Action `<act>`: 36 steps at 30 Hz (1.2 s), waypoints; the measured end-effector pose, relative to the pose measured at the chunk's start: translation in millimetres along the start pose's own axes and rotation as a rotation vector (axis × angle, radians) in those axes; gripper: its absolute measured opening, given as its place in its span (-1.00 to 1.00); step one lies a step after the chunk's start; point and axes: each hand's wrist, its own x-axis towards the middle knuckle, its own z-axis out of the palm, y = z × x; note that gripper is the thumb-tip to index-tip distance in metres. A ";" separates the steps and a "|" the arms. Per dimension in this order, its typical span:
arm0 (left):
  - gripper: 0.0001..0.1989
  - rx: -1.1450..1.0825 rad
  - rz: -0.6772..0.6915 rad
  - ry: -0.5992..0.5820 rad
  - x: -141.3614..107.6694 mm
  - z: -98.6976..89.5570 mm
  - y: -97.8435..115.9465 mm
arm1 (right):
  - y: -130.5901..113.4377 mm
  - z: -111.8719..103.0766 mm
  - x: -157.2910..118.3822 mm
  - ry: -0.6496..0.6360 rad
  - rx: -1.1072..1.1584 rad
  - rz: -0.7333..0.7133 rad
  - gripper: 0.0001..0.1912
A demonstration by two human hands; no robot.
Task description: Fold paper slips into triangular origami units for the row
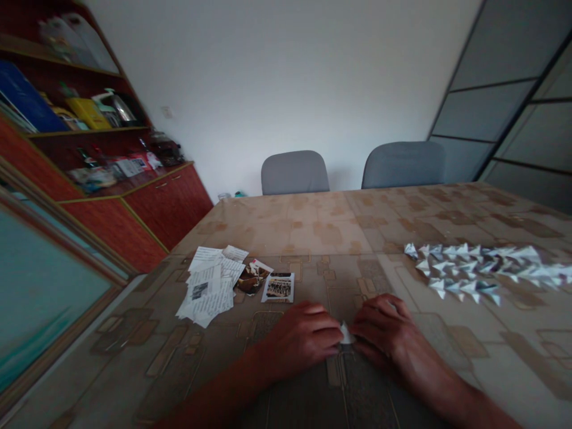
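Between my two hands, low over the near part of the table, is a small folded piece of white paper. The fingers of my left hand pinch its left side. From the right, my right hand closes on the other side with curled fingers. Much of the paper is hidden behind the fingertips. Left of my hands lies a loose pile of printed paper pieces, with a brown picture piece and a square photo print beside it. Several folded paper pieces stand in rows at the right.
A patterned cloth covers the table. Beyond its far edge stand two grey chairs against a white wall. On the left is a red-brown shelf cabinet holding bottles, a kettle and a blue folder. Grey panelled doors are at the right.
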 end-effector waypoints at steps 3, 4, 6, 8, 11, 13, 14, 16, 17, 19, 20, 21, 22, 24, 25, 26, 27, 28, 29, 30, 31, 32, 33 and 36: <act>-0.87 -0.020 -0.015 -0.011 0.0 1.1 -1.2 | 4.0 3.0 0.1 0.002 -0.020 -0.016 -0.88; -0.87 -0.007 -0.020 -0.014 0.0 2.0 -1.1 | 5.4 4.3 0.0 -0.001 -0.026 -0.020 -0.87; -0.86 0.029 -0.028 -0.009 0.6 4.6 0.0 | 7.7 7.0 -0.6 0.013 -0.035 -0.027 -0.87; -0.84 0.069 -0.040 0.008 1.8 7.5 1.9 | 8.8 9.5 -1.4 0.042 -0.030 -0.035 -0.88; -0.80 0.109 -0.064 0.033 4.1 11.4 4.9 | 7.6 11.5 -2.2 0.084 0.005 -0.040 -0.83; -0.79 0.104 -0.085 0.040 5.1 13.1 6.7 | 5.8 11.7 -2.7 0.109 0.037 -0.033 -0.78; -0.80 0.089 -0.098 0.041 5.2 13.6 7.5 | 5.1 11.6 -2.9 0.120 0.051 -0.028 -0.76; -0.82 0.049 -0.130 0.044 4.9 14.2 9.4 | 4.4 11.7 -3.7 0.128 0.069 -0.024 -0.76; -0.84 0.027 -0.148 0.045 4.8 14.5 10.5 | 4.5 11.9 -4.2 0.127 0.073 -0.020 -0.76; -0.87 -0.007 -0.196 0.058 5.1 15.3 13.1 | 5.1 12.5 -5.0 0.130 0.072 -0.016 -0.76; -0.89 -0.026 -0.226 0.070 5.7 15.9 14.4 | 5.3 12.6 -5.3 0.132 0.067 -0.012 -0.76; -0.91 -0.048 -0.259 0.084 6.5 16.6 15.7 | 5.4 12.5 -5.5 0.134 0.061 -0.006 -0.76; -0.93 -0.073 -0.297 0.101 7.6 17.4 16.9 | 5.4 12.1 -5.6 0.132 0.055 0.002 -0.77; -0.92 -0.126 -0.369 0.132 9.8 19.3 18.6 | 5.0 10.8 -5.5 0.124 0.050 0.020 -0.80; -0.91 -0.150 -0.399 0.144 10.9 20.3 19.1 | 4.7 10.1 -5.5 0.116 0.051 0.033 -0.82; -0.90 -0.170 -0.427 0.155 11.8 21.5 19.4 | 4.6 9.4 -5.5 0.111 0.053 0.044 -0.84; -0.89 -0.185 -0.454 0.162 12.7 22.6 19.6 | 4.6 9.0 -5.6 0.105 0.057 0.050 -0.85; -0.89 -0.195 -0.479 0.168 13.4 23.7 19.6 | 4.7 8.8 -5.7 0.097 0.059 0.056 -0.86; -0.88 -0.198 -0.503 0.173 14.0 24.8 19.6 | 4.9 9.0 -6.0 0.090 0.060 0.062 -0.86; -0.88 -0.198 -0.526 0.174 14.5 25.7 19.4 | 5.2 9.5 -6.4 0.088 0.059 0.071 -0.86; -0.88 -0.195 -0.543 0.173 15.0 26.3 19.3 | 5.4 10.1 -6.8 0.091 0.057 0.081 -0.86; -0.88 -0.191 -0.555 0.171 15.5 26.8 19.2 | 5.6 10.7 -7.2 0.094 0.056 0.092 -0.86; -0.88 -0.188 -0.563 0.168 15.9 27.1 19.1 | 5.7 11.2 -7.7 0.094 0.056 0.103 -0.86; -0.88 -0.184 -0.579 0.146 16.6 27.1 19.2 | 5.8 11.2 -8.7 0.074 0.069 0.124 -0.87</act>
